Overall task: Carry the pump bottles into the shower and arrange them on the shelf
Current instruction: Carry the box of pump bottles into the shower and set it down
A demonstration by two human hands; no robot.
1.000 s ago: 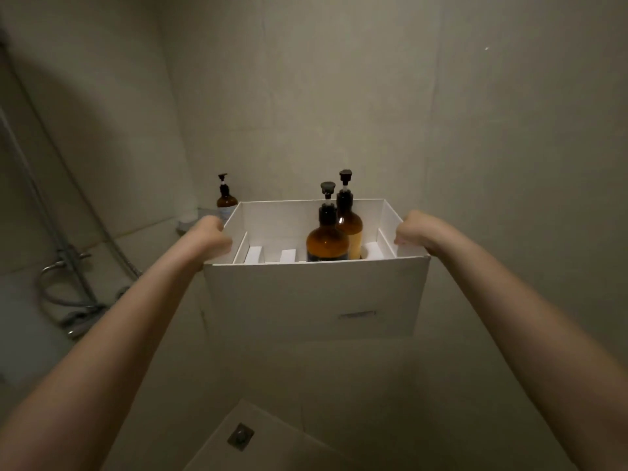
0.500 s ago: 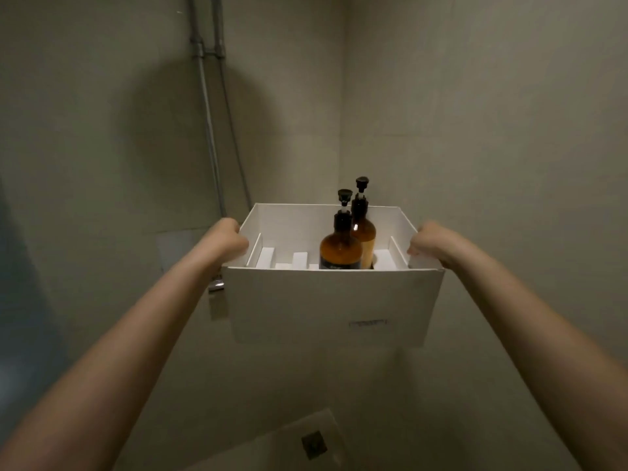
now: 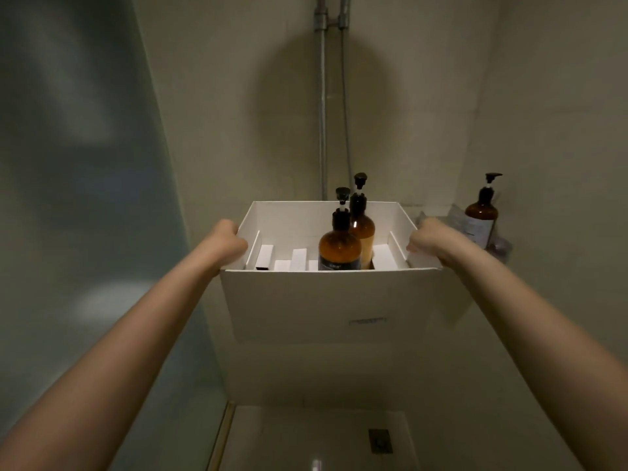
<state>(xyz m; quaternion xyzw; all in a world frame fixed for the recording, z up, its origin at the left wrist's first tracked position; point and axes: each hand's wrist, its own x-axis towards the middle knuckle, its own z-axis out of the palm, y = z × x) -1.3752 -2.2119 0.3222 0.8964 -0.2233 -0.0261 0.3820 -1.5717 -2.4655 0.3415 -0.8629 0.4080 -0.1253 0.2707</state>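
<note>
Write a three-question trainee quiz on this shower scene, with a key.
1. How many amber bottles stand inside the white box?
2. True or false: the right hand holds a bottle.
3. Where is the bottle outside the box: A) on the floor, B) on the corner shelf at right, C) in the left hand?

Key: 1. Two, a front bottle and a rear bottle. 2. False; both hands grip the box's sides. 3. B.

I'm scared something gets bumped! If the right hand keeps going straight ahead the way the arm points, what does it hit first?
Probably the corner shelf, or the amber pump bottle standing on it. Both lie just past the right hand, which grips the white box. How much gap remains is hard to judge from this one view.
</note>
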